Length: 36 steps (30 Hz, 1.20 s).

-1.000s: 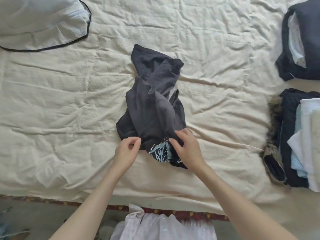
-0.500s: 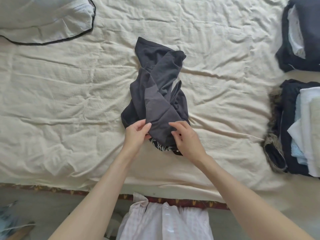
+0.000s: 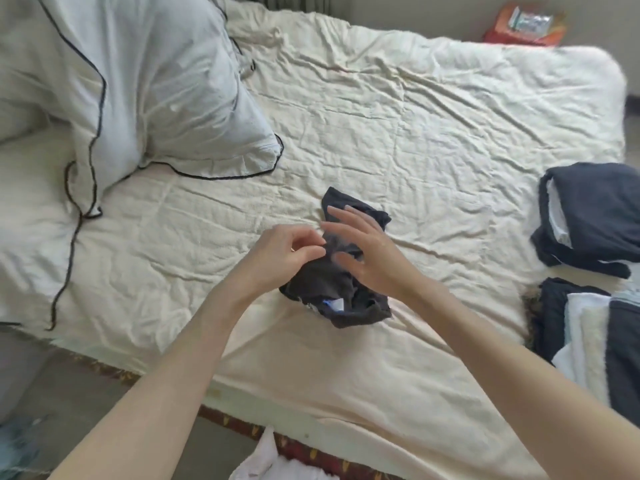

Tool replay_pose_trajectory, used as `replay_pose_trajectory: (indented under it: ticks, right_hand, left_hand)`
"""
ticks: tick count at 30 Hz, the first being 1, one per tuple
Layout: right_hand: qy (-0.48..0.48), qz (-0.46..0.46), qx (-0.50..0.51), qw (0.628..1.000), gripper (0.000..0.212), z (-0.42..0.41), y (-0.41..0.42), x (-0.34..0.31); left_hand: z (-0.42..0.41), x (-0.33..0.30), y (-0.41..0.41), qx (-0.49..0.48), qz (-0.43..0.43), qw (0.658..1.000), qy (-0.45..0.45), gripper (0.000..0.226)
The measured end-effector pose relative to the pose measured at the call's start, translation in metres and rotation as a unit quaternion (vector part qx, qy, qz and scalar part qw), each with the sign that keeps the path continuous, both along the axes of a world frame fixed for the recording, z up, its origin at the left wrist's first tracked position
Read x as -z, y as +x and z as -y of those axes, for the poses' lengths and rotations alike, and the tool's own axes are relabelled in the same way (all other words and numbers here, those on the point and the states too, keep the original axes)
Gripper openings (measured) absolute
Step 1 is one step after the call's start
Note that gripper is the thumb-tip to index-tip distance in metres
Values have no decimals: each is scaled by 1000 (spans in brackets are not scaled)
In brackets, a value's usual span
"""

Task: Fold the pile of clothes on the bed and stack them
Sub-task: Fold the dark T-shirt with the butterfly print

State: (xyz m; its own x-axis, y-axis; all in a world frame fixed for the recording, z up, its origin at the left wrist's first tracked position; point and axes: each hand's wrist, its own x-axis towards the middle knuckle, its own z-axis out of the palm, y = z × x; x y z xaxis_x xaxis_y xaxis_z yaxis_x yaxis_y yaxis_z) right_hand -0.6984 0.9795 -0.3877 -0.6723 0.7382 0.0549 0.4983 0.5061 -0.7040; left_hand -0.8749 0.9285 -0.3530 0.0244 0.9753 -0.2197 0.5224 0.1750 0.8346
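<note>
garment: the dark grey garment (image 3: 337, 289) sits crumpled up near the middle of the bed, a bit toward the near edge. there's a small white-and-blue tag (image 3: 333, 304) showing at its 6 o'clock side.

left hand: my left hand (image 3: 284, 252) is at the garment's 9 o'clock, fingers curled in with the tips up against the fabric edge. looks like a pinch, but it's blurry, so I can't tell for sure that I've got cloth.

right hand: my right hand (image 3: 363, 247) is over the top half of the garment, fingers spread wide and straight, holding nothing. it covers the middle of the fabric, so only the far tip pokes out at 12 o'clock.

bed: cream sheet (image 3: 433, 133), wrinkly all over, garment lies straight on it.

pillow: big white pillow with dark piping (image 3: 145, 84) at 10 o'clock from the garment, well apart from it.

stacks: two piles at 3 o'clock by the right edge of the bed. the far one is a folded dark navy stack (image 3: 595, 216) with something white tucked inside. the near one is a mixed stack (image 3: 588, 334) of dark and white pieces, with a furry brownish edge on its left side. both well apart from the garment.

far corner: an orange packet (image 3: 523, 27) beyond the bed at 1 o'clock, too blurry to read.

near edge: white striped cloth (image 3: 270, 462) at 6 o'clock, below the patterned red trim.
</note>
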Motion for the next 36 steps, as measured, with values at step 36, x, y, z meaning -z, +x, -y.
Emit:
replay_pose_trajectory:
  ticks: [36]
  right_hand:
    - [-137,-258,17,956,16,60,-165,-296]
  left_hand:
    - [152,-172,-127,-276,-50,936,211,19]
